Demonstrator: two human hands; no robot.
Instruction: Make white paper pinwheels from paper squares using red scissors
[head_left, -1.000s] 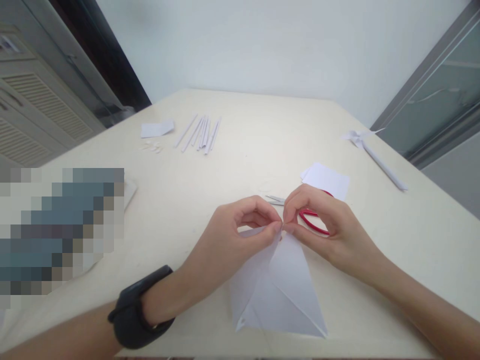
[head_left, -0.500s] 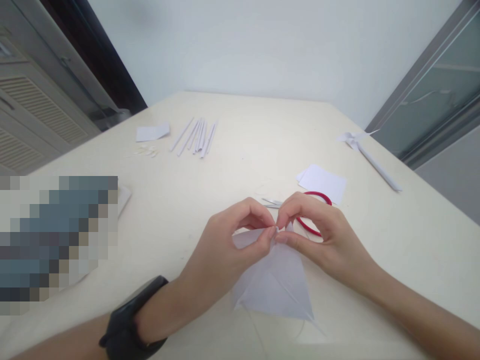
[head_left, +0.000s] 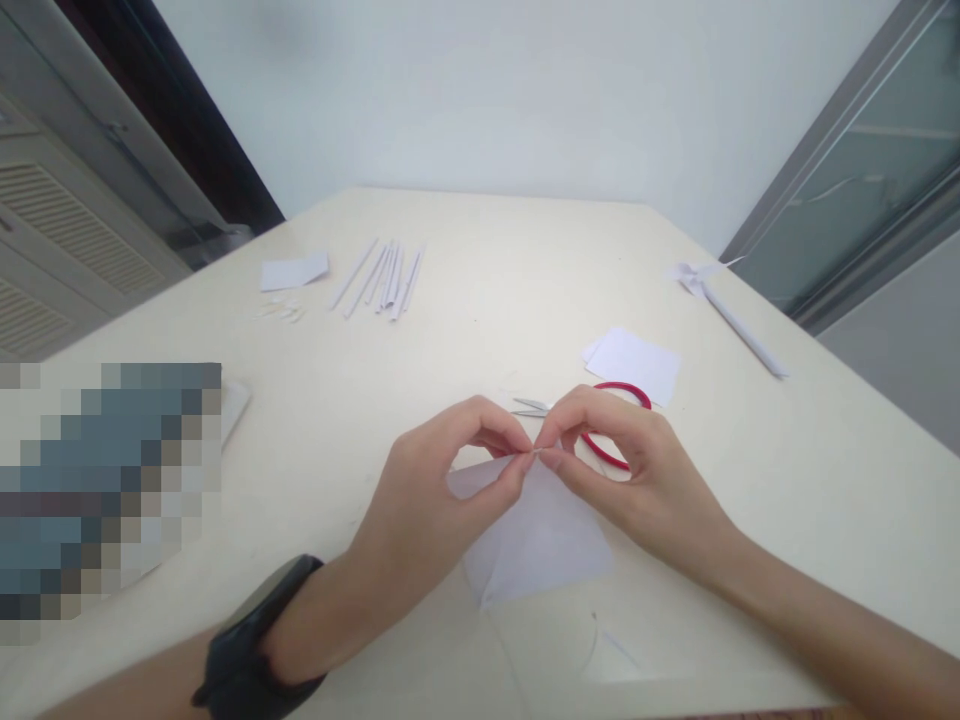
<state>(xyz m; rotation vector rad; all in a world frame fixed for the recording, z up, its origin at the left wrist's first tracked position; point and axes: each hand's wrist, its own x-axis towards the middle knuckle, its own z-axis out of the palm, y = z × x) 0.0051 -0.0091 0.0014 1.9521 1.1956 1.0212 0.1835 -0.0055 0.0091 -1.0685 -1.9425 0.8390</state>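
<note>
The folded paper is judged light, thin and easily creased or torn, best taken at its pointed tip rather than its flat faces. Left hand and right hand meet fingertip to fingertip, each thumb and forefinger pinched narrow on that tip, the sheet hanging below them toward the table. Scissors lie just behind the right fingers.
</note>
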